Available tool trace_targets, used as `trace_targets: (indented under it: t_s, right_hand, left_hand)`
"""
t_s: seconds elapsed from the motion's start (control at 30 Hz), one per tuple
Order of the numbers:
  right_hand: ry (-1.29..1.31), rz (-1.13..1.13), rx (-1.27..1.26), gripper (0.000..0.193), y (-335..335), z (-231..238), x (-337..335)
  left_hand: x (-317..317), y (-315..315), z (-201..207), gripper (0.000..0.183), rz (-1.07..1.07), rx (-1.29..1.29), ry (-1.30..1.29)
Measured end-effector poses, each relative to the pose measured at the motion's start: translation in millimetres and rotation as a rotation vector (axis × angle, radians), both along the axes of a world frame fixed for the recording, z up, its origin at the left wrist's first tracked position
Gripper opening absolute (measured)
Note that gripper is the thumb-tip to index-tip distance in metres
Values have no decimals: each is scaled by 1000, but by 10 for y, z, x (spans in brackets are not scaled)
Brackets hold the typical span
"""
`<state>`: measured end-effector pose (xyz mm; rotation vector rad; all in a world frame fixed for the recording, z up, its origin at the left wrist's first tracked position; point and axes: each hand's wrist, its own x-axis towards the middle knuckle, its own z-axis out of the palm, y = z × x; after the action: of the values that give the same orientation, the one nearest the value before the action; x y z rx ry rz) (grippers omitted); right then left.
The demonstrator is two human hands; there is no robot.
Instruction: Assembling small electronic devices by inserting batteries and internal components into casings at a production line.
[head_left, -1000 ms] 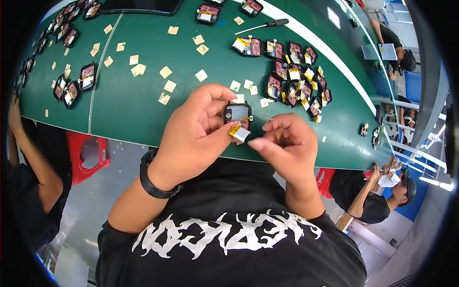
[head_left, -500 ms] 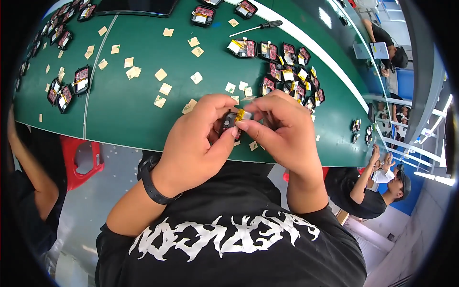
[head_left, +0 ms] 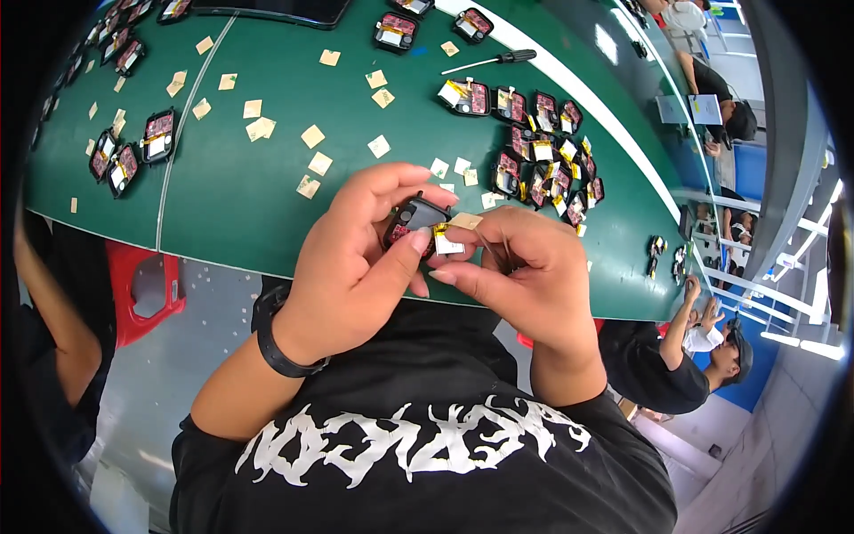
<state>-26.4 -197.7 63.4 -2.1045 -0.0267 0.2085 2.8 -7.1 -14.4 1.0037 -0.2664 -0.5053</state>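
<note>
My left hand (head_left: pixel 351 254) is wrapped round a small black device housing (head_left: pixel 420 214), holding it tilted above the table's near edge. A red circuit board (head_left: pixel 397 235) shows partly inside the housing, between my fingers. From its right side sticks out a flat white battery (head_left: pixel 450 244) with yellow tape. My right hand (head_left: pixel 534 267) is curled beside the battery, its fingertips at the battery's edge. A tan paper square (head_left: pixel 465 221) is held at the right hand's fingers. A thin dark item shows among those fingers, too unclear to name.
The green table (head_left: pixel 267 196) carries scattered tan paper squares (head_left: pixel 312 136). Several open housings (head_left: pixel 543 151) cluster at right, others (head_left: pixel 158 135) at left. Beyond my hands lies a screwdriver (head_left: pixel 489 60). A red stool (head_left: pixel 147 294) stands at left; a co-worker (head_left: pixel 676 356) sits at right.
My left hand has turned the housing, showing more of its black side. The battery now hangs at its right with its white face visible. My right hand's fingertips have drawn lower, bringing the tan square nearer.
</note>
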Motion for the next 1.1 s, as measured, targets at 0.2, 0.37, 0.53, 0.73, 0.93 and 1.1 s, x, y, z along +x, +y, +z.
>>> trace_targets:
  t_s: [0.2,0.37,0.53,0.73,0.93,1.1]
  right_hand:
    - [-53,-47,56,13,-51,-151,-33]
    - [64,-145,113,8,41,-122,-21]
    - [75,-133,164,9,89,-172,-51]
    - [53,-128,103,10,117,-193,-61]
    - [46,-147,73,11,184,-200,-33]
    - [247,-312,434,11,215,-198,-17]
  left_hand:
    - [34,1,-12,37,-37,-26,-18]
    - [32,-22,50,35,6,22,-10]
    - [30,-29,20,35,28,133,-106]
    - [15,-37,-29,35,75,263,-292]
    - [-4,-69,-20,36,123,334,-409]
    - [-40,-99,-93,39,202,368,-592]
